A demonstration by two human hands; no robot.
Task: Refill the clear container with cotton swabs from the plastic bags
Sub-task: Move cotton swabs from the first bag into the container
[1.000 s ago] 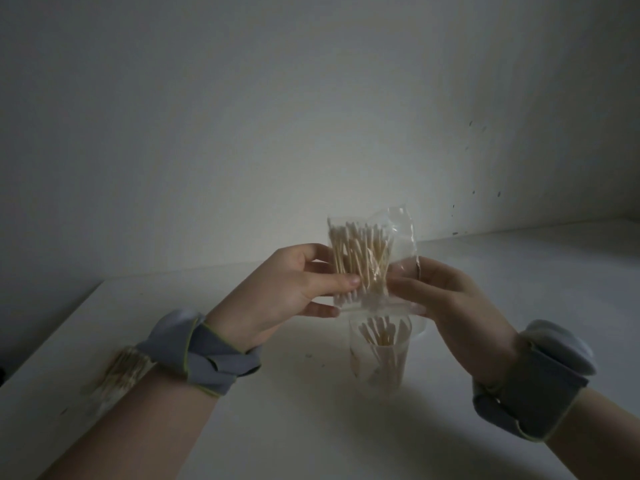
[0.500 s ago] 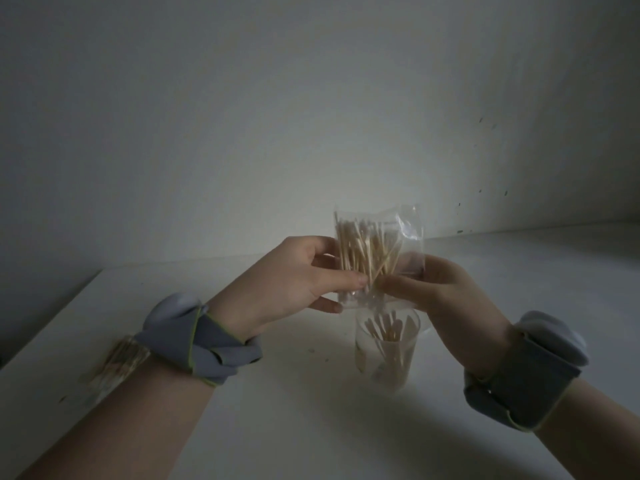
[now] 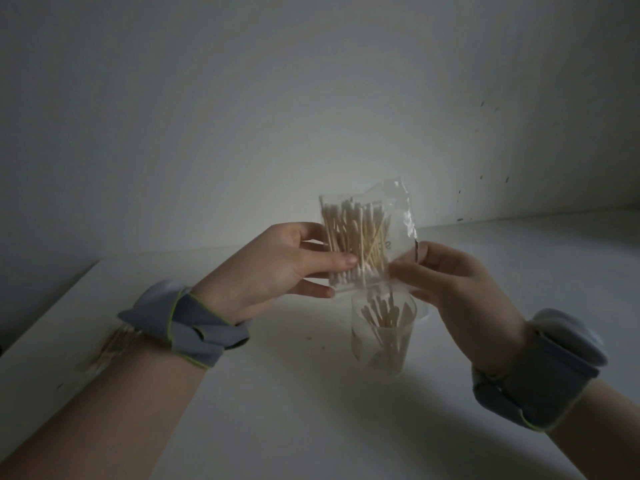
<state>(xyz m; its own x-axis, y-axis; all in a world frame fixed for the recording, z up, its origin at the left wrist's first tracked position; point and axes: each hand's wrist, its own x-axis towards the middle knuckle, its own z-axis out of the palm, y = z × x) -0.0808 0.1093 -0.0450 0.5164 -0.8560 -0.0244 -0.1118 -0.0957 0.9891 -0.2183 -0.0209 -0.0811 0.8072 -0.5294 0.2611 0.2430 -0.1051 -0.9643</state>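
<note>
Left hand [image 3: 273, 268] and right hand [image 3: 450, 289] both pinch the plastic bag [image 3: 367, 237] of swabs, clear container [image 3: 382, 337] directly beneath their grip.

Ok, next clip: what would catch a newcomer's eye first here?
Centre frame, a clear plastic bag of cotton swabs is held up between the left hand and right hand. Right below it a clear container stands on the white table, partly filled with swabs.
</note>
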